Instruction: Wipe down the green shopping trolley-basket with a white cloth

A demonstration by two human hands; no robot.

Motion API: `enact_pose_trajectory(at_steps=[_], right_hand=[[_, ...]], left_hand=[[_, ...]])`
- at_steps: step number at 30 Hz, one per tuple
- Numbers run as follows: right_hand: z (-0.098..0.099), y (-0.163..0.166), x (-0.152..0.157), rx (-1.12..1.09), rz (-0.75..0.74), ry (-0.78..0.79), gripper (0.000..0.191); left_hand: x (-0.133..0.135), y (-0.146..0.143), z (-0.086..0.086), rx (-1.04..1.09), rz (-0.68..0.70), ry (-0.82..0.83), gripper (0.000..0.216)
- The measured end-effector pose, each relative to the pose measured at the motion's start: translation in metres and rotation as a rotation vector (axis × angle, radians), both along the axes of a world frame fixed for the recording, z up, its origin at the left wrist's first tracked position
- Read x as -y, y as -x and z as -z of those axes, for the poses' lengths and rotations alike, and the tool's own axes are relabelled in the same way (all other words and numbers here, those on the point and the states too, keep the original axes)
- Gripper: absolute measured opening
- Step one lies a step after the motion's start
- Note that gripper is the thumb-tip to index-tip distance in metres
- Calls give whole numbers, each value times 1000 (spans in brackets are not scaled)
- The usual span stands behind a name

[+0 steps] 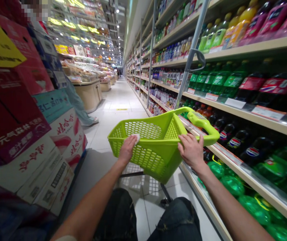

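A bright green plastic shopping cart (147,157) with perforated sides stands in front of my knees, turned sideways in the aisle. My left hand (127,148) is on its near rim toward the left end, closed on a small white tissue or cloth (137,138) that shows past the fingertips. Over the same rim, close to the looped handle (212,134), my right hand (192,150) grips the cart with fingers curled across the edge. The visible part of the basket's inside shows only green mesh walls and a divider panel (175,129).
Shelves of bottled drinks (231,78) run along the right, close to the cart handle. Stacked drink cartons (33,167) stand at left, with a person's leg (79,103) beyond them. Wooden display counters (88,95) line the left of the white tiled aisle (119,97).
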State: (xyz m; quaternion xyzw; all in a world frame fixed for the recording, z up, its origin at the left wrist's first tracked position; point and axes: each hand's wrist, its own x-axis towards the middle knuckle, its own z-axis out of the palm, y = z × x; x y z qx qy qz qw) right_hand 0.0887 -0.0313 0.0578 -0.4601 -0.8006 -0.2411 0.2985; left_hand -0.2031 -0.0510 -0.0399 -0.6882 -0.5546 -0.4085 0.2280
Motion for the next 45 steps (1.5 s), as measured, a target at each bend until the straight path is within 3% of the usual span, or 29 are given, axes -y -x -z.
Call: enact_pose_trajectory(at_steps=[3,7,9,11,15,17,22,32,39,41,45], right_hand=[[4,16,2,-23,-17,3,29],[14,54,6,13,-116,107,29],[20,64,7,9,-144,137,29],[25,64,6,-6,-176,138,29],[30,49,4,-35,-218,106,30],[31,44,4,-61,-220,83,30],[35,38,4,-93,-232,45,30],[36,33,1,-120,-218,34,27],[34,31,1,-129,-217,53,26],[31,32,3,-123,-214,71,27],[27,34,6,-158,-241,111,27]], left_hand=[[6,13,5,30,-70,19,46],[-1,-18,1,-26,64,42,44],[-4,-18,-2,-44,93,65,42],[-4,4,-2,-24,55,100,41],[1,62,7,185,-205,120,47],[4,73,14,269,-284,99,49],[12,54,31,303,-195,11,52],[10,23,49,531,-262,-89,51],[29,10,92,460,-242,70,54],[29,18,91,416,-207,28,56],[22,35,64,470,-298,-204,58]])
